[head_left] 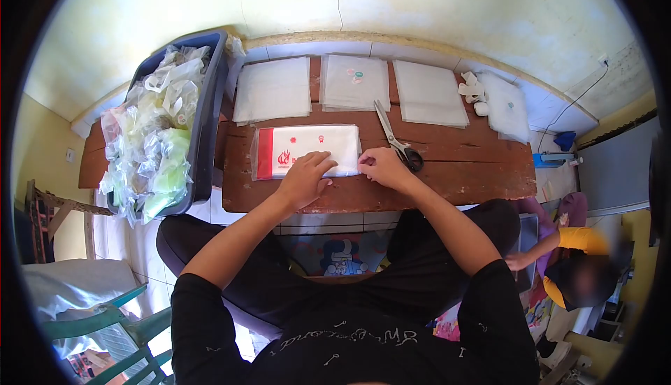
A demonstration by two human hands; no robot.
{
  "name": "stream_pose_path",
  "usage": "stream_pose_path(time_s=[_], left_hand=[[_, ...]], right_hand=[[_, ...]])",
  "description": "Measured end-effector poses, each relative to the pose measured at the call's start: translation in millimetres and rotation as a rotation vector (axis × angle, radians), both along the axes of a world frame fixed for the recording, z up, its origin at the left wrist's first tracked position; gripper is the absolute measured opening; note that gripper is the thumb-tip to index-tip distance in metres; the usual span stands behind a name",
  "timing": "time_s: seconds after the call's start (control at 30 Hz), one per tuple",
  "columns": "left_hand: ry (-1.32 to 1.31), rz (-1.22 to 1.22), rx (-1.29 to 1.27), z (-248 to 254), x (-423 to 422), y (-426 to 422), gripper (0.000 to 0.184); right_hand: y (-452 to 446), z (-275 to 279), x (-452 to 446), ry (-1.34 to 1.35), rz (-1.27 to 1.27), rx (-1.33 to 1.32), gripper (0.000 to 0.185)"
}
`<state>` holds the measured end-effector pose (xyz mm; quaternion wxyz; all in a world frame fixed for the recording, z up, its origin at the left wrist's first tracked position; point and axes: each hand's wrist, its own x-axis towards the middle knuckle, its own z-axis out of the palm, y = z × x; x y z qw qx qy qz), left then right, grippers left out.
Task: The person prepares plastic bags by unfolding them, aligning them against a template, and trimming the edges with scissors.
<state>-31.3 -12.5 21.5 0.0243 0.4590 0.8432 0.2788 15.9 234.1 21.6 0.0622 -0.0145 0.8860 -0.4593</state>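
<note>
A flat stack of printed plastic bags [269, 154], white with a red band and a red flame print, lies on the brown wooden table [447, 168] before me. My left hand [306, 181] rests on its lower middle, fingers stretched out. My right hand [386, 168] has its fingers pinched together at the stack's right edge, and they appear to grip it there. Just beyond the right hand lie scissors [393, 137] with black handles, the blades pointing away from me.
Clear plastic sheets lie along the back in a left stack [272, 91], a middle stack [349, 98] and a right stack [430, 95]. White rolls [472, 90] sit farther right. A dark bin [218, 70] of plastic bags stands left. Another person [583, 241] sits at right.
</note>
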Motion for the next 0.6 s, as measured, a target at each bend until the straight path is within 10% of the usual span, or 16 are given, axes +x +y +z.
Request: stream_pose_path(time_s=[0.6], left_hand=[[0.102,-0.021,-0.033,-5.3,2.6,6.9,0.038]], right_hand=[[-11.5,-11.5,-11.1,-0.323,-0.204,-0.605,0.014]])
